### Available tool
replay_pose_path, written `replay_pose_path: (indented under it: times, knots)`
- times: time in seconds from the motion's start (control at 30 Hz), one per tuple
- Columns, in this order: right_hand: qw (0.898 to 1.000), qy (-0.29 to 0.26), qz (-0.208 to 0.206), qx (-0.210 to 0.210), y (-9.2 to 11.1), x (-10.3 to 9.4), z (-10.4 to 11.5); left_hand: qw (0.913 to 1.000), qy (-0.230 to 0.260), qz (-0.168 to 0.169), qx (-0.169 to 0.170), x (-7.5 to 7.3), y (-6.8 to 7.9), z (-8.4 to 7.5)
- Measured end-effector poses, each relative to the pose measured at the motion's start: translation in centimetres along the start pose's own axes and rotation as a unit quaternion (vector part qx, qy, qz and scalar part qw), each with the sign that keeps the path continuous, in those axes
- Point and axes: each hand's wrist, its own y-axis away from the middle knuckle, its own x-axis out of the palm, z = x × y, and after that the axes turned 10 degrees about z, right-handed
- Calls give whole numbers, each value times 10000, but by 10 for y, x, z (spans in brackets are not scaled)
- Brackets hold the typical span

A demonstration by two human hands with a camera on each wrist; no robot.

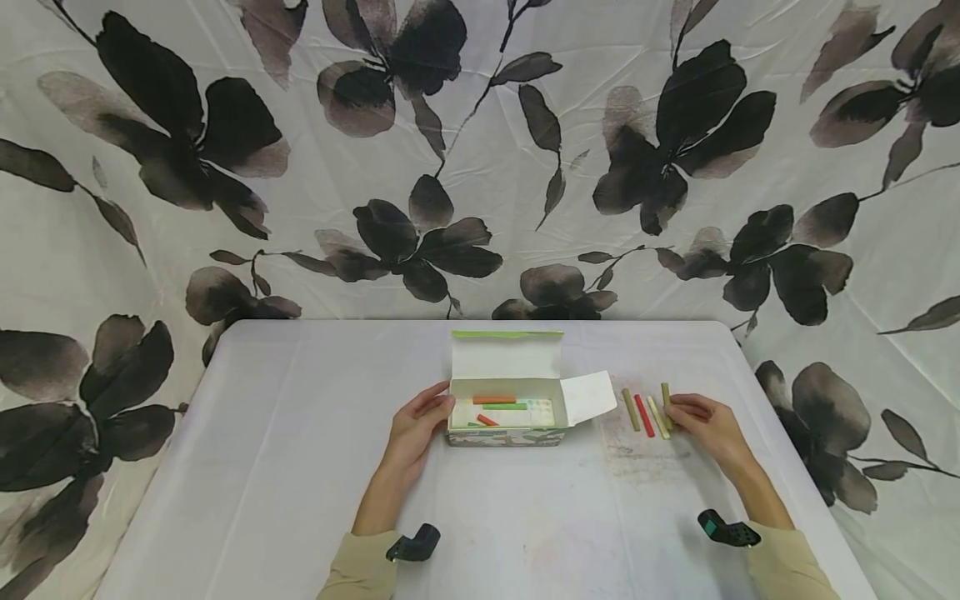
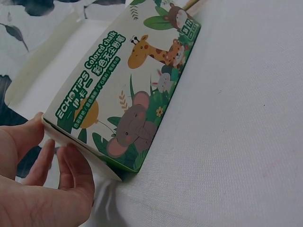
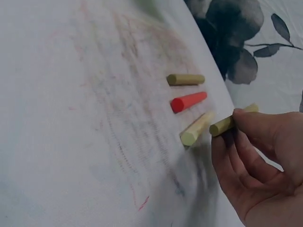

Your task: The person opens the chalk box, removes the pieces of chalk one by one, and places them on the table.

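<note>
An open cardboard box of colored chalk [image 1: 506,437], printed with animals, stands near the middle of the table. My left hand [image 1: 415,432] grips its left end, thumb at the top corner and fingers against the side flap [image 2: 106,168]. Inside lie an orange chalk stick [image 1: 493,400], a green one [image 1: 504,407] and a shorter orange one [image 1: 487,420]. My right hand [image 1: 708,427] pinches an olive-yellow chalk stick [image 3: 221,126] between thumb and fingers. Beside it, side by side on the cloth, lie an olive stick [image 3: 187,79], a red stick [image 3: 189,101] and a pale yellow stick [image 3: 196,130].
The box's lid [image 1: 506,357] stands raised at the back, and its right flap [image 1: 588,397] sticks out toward the chalk row. Chalk smudges [image 3: 137,94] mark the white tablecloth [image 1: 300,467]. A floral curtain [image 1: 480,167] hangs behind the table.
</note>
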Motion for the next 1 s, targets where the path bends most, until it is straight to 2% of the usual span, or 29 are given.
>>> replay_pose_path:
  times: [0.17, 0.27, 0.47, 0.7, 1.0]
  knots:
    - [9980, 583, -155, 189, -3, 1, -11, 10000, 1, 21, 3, 0, 0, 0]
    - [9950, 957, -235, 168, -4, 2, -14, 10000, -33, 7, 8, 0, 0, 0]
    - [9913, 1283, -298, 65, -6, 4, -10, 10000, 2, -6, 59, 0, -2, 2]
    - [9872, 1495, -539, -120, -7, 1, 10, 9999, -100, 1, 41, 1, 0, 2]
    - [9868, 1408, -562, -566, -6, 0, 49, 9999, -68, -97, -46, 4, 1, -1]
